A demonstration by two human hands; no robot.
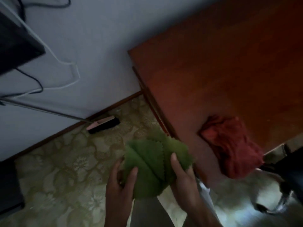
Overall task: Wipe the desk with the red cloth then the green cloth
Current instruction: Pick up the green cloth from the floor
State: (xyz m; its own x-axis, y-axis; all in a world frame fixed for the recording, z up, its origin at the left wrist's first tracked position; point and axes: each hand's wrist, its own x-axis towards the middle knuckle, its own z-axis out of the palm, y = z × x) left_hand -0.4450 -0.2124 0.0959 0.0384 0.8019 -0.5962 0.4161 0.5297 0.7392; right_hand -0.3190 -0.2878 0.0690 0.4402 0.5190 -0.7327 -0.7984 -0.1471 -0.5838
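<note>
The green cloth (153, 163), folded with zigzag edges, is held up over the floor just left of the desk's near corner. My left hand (120, 185) grips its left side with the thumb on top. My right hand (183, 179) grips its right side, thumb laid over the fabric. The red cloth (229, 143) lies crumpled on the reddish-brown wooden desk (221, 66), at the near edge, partly hanging over it. Neither hand touches the red cloth or the desk.
A broom (103, 124) with a long metal handle leans against the pale wall (91, 38), its head on the patterned floor. Cables hang on the wall by a dark object (14, 43) at the upper left. A chair frame (282, 197) stands at the lower right.
</note>
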